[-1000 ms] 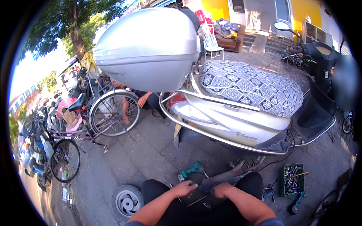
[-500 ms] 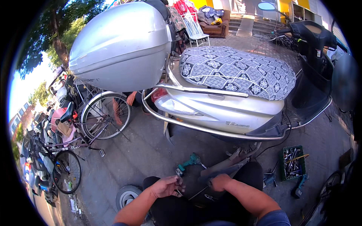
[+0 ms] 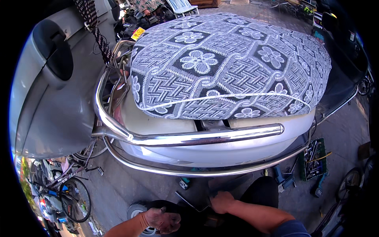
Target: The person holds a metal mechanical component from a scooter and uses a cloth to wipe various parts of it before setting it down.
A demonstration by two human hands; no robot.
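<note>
Low in the view, my right hand point(image 3: 222, 202) is closed around one end of a thin, bent metal rod point(image 3: 187, 202) that looks like an L-shaped wrench. Its long arm points up and left over my dark trousers. To the left, my left hand point(image 3: 162, 221) is turned palm up, fingers loosely apart, with nothing visible in it. A dark panel point(image 3: 233, 182) lies just beyond my right hand. Above both hands stands the silver scooter point(image 3: 189, 158), with a patterned seat cover point(image 3: 237, 71) and a chrome rail point(image 3: 213, 136).
A grey top box point(image 3: 59, 118) hangs over the left. On the ground are a green tool crate point(image 3: 314, 160), a blue tool point(image 3: 283, 178), a teal power tool point(image 3: 318, 187), a partly hidden teal tool point(image 3: 184, 183) and a small wheel point(image 3: 136, 211). Bicycles point(image 3: 75, 199) stand at left.
My view has moved in over the scooter seat, so the seat and rail look larger. My left hand has drawn down and left, away from the rod, while my right hand keeps its hold.
</note>
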